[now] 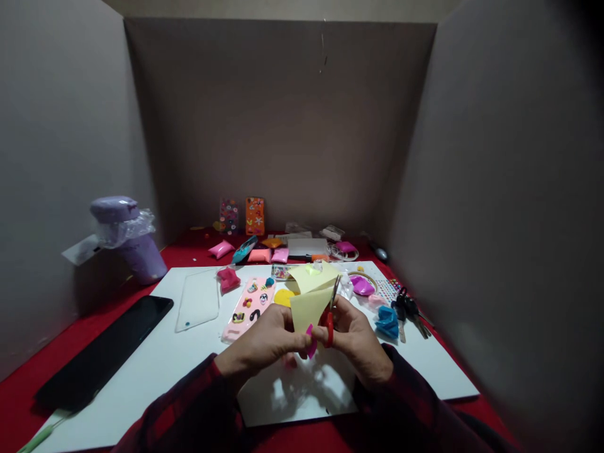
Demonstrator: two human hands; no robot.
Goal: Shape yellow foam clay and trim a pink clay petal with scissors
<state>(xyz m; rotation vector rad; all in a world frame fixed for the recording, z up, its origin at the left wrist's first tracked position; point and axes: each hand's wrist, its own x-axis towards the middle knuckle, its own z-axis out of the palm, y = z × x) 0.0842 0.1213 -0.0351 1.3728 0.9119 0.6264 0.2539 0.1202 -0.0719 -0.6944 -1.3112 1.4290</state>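
Note:
My left hand (267, 343) is closed on a pale yellow sheet of paper (307, 309), held upright above the white board (325, 399). A small magenta piece (311, 347) sits between my two thumbs; which hand grips it I cannot tell. Red-handled scissors (329, 328) are in my right hand (361, 343), blades pointing up beside the sheet's right edge. Behind that sheet lies more yellow paper (309, 277). Left of my hands rests a pink phone case (250, 305) with small decorations, and a yellow round piece (284, 297) shows just beyond my left fingers.
A black phone (108, 352) and a clear case (198, 302) lie to the left, with a purple wrapped object (136, 245) beyond. Keys (410, 311) and a blue packet (387, 322) are on the right. Several coloured packets lie at the back. Grey walls (283, 126) enclose three sides.

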